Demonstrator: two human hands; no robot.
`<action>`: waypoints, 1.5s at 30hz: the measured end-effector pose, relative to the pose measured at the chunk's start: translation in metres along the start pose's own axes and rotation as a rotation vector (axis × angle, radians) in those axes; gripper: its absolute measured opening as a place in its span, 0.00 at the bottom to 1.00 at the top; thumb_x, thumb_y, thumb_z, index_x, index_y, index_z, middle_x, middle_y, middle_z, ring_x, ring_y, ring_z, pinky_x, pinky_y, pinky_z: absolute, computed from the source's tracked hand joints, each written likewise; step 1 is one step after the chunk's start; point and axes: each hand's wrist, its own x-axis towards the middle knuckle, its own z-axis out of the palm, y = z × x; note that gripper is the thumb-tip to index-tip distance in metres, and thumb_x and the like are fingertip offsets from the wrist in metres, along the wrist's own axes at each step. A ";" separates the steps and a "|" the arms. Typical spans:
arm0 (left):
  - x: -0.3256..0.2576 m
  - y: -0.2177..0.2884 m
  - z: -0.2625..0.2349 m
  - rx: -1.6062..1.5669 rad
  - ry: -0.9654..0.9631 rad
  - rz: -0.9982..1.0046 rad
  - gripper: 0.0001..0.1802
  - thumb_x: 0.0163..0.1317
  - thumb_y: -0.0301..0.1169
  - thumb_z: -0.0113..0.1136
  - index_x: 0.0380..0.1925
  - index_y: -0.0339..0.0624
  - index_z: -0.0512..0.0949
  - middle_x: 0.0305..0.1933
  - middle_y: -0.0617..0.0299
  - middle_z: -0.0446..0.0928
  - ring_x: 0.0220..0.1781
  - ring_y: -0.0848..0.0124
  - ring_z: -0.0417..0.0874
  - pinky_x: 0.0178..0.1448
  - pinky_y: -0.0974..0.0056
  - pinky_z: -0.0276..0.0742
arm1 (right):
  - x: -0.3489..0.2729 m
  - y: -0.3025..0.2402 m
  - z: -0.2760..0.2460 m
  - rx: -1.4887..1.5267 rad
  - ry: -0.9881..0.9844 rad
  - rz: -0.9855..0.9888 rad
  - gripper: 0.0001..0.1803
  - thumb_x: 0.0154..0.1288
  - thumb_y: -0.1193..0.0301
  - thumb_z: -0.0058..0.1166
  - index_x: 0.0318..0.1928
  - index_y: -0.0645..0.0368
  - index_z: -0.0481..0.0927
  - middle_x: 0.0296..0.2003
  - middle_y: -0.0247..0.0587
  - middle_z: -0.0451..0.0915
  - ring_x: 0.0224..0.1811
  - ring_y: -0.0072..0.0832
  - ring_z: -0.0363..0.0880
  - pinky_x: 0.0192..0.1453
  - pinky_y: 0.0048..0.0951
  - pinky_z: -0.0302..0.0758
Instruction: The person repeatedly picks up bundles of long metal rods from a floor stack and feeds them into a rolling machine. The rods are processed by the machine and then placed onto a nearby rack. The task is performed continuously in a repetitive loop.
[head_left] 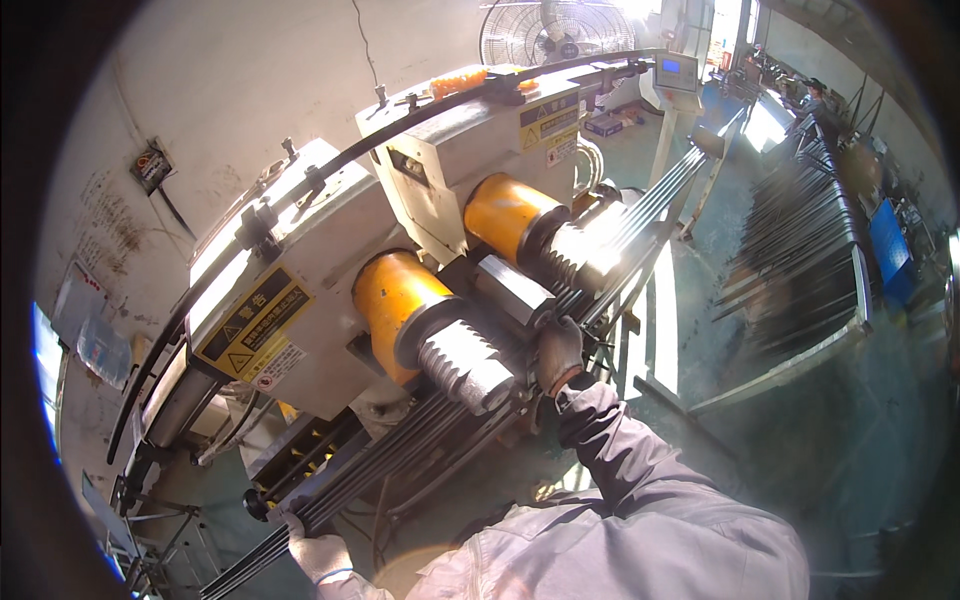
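We hold the bundle of long steel rods (420, 445) under the threaded rollers (462, 365), left hand (318, 552) grip closed around its near end, right hand (558, 352) grip closed around its middle.

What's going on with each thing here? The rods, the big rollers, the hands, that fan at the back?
Rod bundle: lying across the machine, beneath the rollers.
Grooved rollers: bare, over the rods; spinning or not, cannot tell.
Right hand: gloved, grip closed on the rods.
Left hand: gloved, holding the rods' near end.
Fan: upright; running or not, cannot tell.
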 end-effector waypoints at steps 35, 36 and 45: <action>0.008 0.145 -0.130 -0.424 0.079 0.068 0.18 0.84 0.37 0.57 0.58 0.31 0.79 0.57 0.47 0.85 0.63 0.48 0.84 0.78 0.42 0.76 | -0.103 0.164 -0.261 -0.425 -0.281 0.558 0.15 0.79 0.59 0.67 0.39 0.58 0.87 0.27 0.33 0.84 0.21 0.19 0.73 0.25 0.25 0.63; 0.019 0.171 -0.157 -0.413 0.088 0.101 0.16 0.82 0.35 0.59 0.56 0.32 0.80 0.56 0.48 0.85 0.61 0.49 0.84 0.75 0.43 0.78 | -0.113 0.166 -0.265 -0.511 -0.246 0.601 0.16 0.79 0.60 0.66 0.37 0.58 0.86 0.25 0.33 0.83 0.20 0.21 0.73 0.24 0.26 0.63; 0.071 0.283 -0.295 -0.233 0.123 0.275 0.10 0.80 0.35 0.65 0.56 0.50 0.82 0.58 0.52 0.87 0.60 0.50 0.87 0.64 0.38 0.88 | -0.241 0.207 -0.298 -1.127 -0.083 0.196 0.18 0.76 0.63 0.64 0.29 0.63 0.84 0.19 0.38 0.80 0.19 0.29 0.79 0.24 0.33 0.72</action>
